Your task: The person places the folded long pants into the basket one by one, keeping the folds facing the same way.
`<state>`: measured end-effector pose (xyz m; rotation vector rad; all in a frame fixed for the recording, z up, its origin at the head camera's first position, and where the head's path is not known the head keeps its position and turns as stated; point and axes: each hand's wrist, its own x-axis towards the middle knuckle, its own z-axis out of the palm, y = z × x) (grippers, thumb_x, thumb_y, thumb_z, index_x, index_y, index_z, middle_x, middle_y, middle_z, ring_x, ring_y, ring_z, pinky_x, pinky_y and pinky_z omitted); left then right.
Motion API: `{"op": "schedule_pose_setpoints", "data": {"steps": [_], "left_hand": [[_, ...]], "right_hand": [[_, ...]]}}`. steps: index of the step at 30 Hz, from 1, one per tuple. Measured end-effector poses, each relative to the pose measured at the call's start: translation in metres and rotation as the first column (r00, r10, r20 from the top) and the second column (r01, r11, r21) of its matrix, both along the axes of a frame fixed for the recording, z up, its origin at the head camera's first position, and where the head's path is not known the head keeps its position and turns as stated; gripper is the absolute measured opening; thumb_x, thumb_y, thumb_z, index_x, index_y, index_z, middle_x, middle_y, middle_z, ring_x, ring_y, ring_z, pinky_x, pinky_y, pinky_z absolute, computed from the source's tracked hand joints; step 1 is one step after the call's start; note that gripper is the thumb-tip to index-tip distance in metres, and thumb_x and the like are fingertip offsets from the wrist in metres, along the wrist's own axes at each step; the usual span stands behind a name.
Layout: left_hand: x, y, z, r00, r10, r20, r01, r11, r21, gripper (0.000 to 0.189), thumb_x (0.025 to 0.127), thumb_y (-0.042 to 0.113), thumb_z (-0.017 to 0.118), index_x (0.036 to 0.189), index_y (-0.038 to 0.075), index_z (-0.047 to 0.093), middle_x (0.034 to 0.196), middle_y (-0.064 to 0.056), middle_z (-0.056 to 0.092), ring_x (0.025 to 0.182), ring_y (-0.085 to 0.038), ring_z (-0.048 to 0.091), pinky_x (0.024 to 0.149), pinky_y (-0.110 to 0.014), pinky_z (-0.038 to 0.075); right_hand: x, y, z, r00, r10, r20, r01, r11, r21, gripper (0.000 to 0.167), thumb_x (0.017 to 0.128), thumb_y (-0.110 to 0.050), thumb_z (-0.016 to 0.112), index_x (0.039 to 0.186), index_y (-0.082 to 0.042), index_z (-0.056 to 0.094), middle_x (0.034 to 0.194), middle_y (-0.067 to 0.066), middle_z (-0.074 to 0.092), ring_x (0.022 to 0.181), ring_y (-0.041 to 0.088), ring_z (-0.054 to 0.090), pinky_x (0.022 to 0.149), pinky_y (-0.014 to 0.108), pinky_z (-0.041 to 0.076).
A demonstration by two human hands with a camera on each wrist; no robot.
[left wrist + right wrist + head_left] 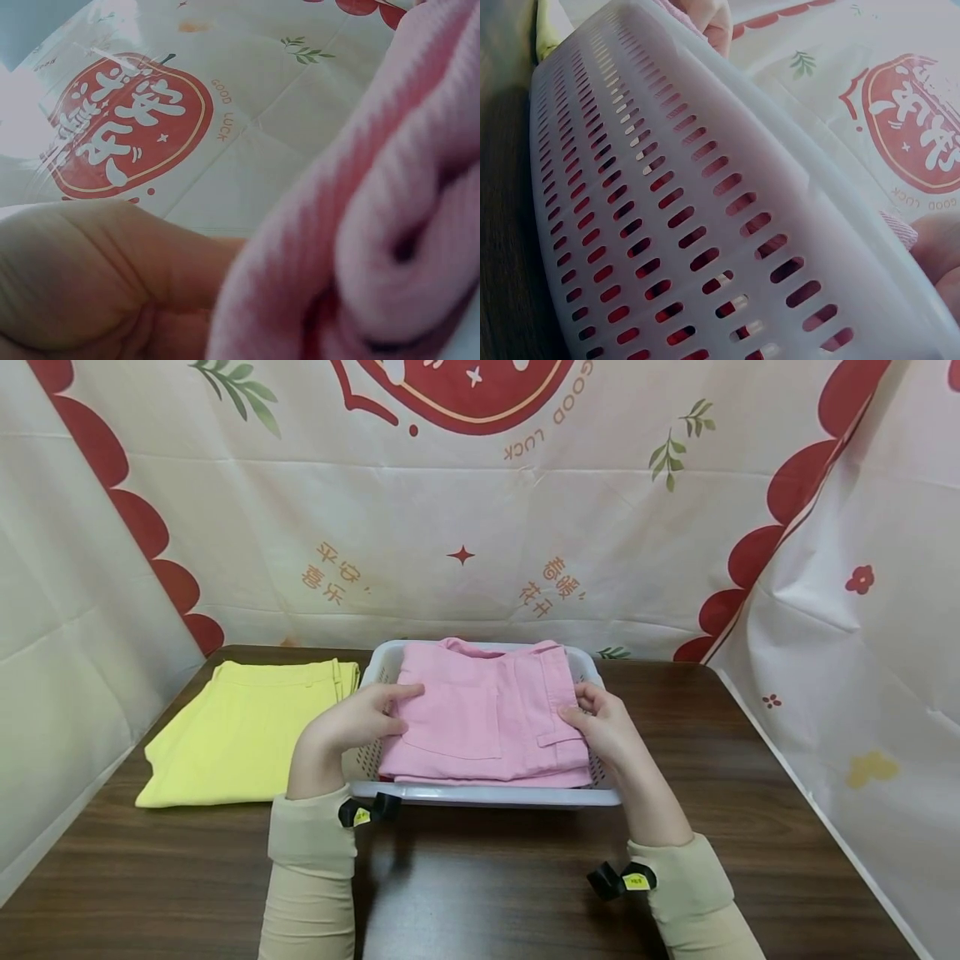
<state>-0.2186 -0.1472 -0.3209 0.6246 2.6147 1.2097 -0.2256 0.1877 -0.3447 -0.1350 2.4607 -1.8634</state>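
Folded pink pants (pixel 457 718), with a patch pocket and a belt loop showing, lie in a white slotted plastic basket (pixel 487 795). At their left edge my left hand (pixel 352 718) grips the cloth, thumb and forefinger on the pocket side. My right hand (pixel 603 718) pinches the opposite edge near the basket's right rim. Close up in the left wrist view, the pink layers (pixel 405 210) curl over in a rolled fold beside the left hand (pixel 105 277). Red cloth (pixel 619 315) shows through the basket's slots in the right wrist view, beneath the pink.
Folded yellow pants (pixel 247 735) lie on the dark wooden table (pixel 480 877), just left of the basket. A printed white cloth backdrop (pixel 450 502) hangs behind the table and along both sides.
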Motion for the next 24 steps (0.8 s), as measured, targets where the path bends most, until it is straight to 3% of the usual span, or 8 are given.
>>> {"op": "schedule_pose_setpoints", "data": {"steps": [6, 10, 19, 24], "left_hand": [[-0.002, 0.000, -0.004, 0.998, 0.024, 0.061, -0.023, 1.000, -0.018, 0.053, 0.088, -0.002, 0.059, 0.139, 0.003, 0.049, 0.137, -0.017, 0.048, 0.113, -0.032, 0.038, 0.084, -0.038, 0.038], [-0.003, -0.001, -0.007, 0.994, 0.040, 0.101, -0.038, 0.999, -0.021, 0.053, 0.088, 0.000, 0.060, 0.140, 0.004, 0.048, 0.136, -0.019, 0.047, 0.115, -0.033, 0.036, 0.084, -0.040, 0.038], [-0.008, 0.000, -0.012, 0.989, 0.061, 0.134, -0.054, 0.997, -0.052, 0.055, 0.088, -0.002, 0.058, 0.141, 0.003, 0.047, 0.143, -0.019, 0.042, 0.118, -0.032, 0.036, 0.095, -0.044, 0.035], [-0.009, 0.001, -0.014, 0.989, 0.067, 0.133, -0.056, 0.995, -0.080, 0.055, 0.087, -0.002, 0.059, 0.140, 0.003, 0.047, 0.142, -0.020, 0.043, 0.120, -0.032, 0.039, 0.104, -0.050, 0.031]], "right_hand": [[0.001, -0.001, 0.000, 1.000, -0.018, 0.008, 0.018, 0.999, 0.051, 0.033, 0.096, -0.007, 0.055, 0.125, 0.008, 0.050, 0.113, 0.021, 0.062, 0.082, 0.010, 0.059, 0.071, 0.023, 0.050], [0.001, -0.002, -0.001, 1.000, -0.027, -0.003, 0.027, 0.991, 0.133, 0.033, 0.095, -0.009, 0.056, 0.124, 0.008, 0.053, 0.109, 0.020, 0.064, 0.081, 0.012, 0.059, 0.071, 0.024, 0.048], [0.000, -0.005, -0.001, 0.998, -0.031, -0.056, 0.048, 0.942, 0.333, 0.036, 0.094, -0.014, 0.058, 0.121, 0.010, 0.056, 0.109, 0.024, 0.064, 0.098, 0.030, 0.057, 0.087, 0.044, 0.045], [0.000, -0.008, -0.002, 0.995, -0.058, -0.082, 0.086, 0.912, 0.400, 0.037, 0.092, -0.016, 0.059, 0.121, 0.007, 0.053, 0.101, 0.022, 0.064, 0.093, 0.032, 0.057, 0.081, 0.045, 0.047]]}}
